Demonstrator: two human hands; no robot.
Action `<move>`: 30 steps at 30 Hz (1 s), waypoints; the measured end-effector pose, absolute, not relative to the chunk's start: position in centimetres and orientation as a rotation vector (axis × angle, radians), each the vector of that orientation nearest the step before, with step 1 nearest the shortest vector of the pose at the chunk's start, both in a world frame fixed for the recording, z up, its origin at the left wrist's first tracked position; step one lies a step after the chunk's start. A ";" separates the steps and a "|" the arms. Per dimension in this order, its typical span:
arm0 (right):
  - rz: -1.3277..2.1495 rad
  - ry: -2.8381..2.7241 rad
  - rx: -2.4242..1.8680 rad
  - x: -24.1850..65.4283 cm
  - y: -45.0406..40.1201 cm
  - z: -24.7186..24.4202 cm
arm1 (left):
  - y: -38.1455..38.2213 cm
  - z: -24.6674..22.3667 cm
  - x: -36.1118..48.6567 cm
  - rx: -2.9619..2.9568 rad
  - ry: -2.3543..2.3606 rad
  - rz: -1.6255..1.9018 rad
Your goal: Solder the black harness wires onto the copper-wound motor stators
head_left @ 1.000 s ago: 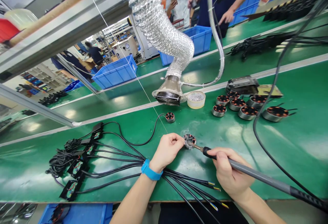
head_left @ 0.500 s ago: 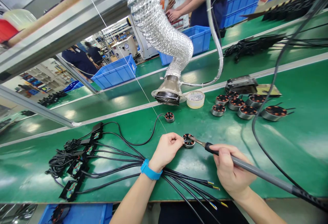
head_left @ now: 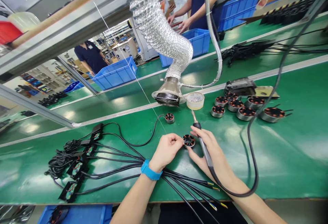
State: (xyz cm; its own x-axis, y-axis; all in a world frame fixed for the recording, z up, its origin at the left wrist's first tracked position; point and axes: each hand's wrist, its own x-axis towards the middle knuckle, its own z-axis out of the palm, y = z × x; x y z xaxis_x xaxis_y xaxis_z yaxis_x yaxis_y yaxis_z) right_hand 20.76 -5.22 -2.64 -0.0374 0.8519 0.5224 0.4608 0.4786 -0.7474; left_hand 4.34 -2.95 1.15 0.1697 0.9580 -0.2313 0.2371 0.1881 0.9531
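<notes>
Pinched fingers of my left hand (head_left: 167,150), with a blue band at the wrist, meet the left edge of a small round motor coil (head_left: 189,141); what they pinch is too small to name. My right hand (head_left: 211,152) holds a soldering iron (head_left: 204,148) between thumb and fingers, its tip pointing up and away, off the coil. The right thumb is at the coil's lower right rim. Thin solder wire (head_left: 143,90) hangs down behind my left hand. Above the coil stands a round pale tub (head_left: 195,101) with silvery content.
Several metal-rimmed coils (head_left: 246,113) lie at the right. A fume duct (head_left: 166,94) hangs over the bench. Black cables (head_left: 115,166) and open black housings (head_left: 70,189) spread at the left. A lone coil (head_left: 169,118) sits mid-bench. People stand beyond blue crates (head_left: 115,73).
The iron's tip has left the coil and swung up toward the tub. My right hand has moved left, its thumb now at the coil. My left hand has stayed put.
</notes>
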 end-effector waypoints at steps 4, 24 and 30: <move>0.533 -1.797 -1.120 20.3 -4.4 -3.3 | -2.9 1.0 4.1 1.343 1.311 0.803; 0.559 -1.777 -1.034 22.7 -4.6 -3.5 | -1.0 3.5 1.2 1.848 1.505 0.716; 0.590 -1.715 -0.997 22.5 -4.9 -3.7 | 1.5 4.0 5.3 2.082 1.275 0.444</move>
State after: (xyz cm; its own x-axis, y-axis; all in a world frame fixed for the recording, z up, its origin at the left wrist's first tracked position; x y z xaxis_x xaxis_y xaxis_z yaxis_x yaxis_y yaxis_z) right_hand 22.55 -4.89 -3.65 -0.1359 0.8404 0.5246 0.3395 0.5369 -0.7723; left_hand 5.30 1.49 4.02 0.4703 0.8813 -0.0466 0.6622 -0.3175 0.6788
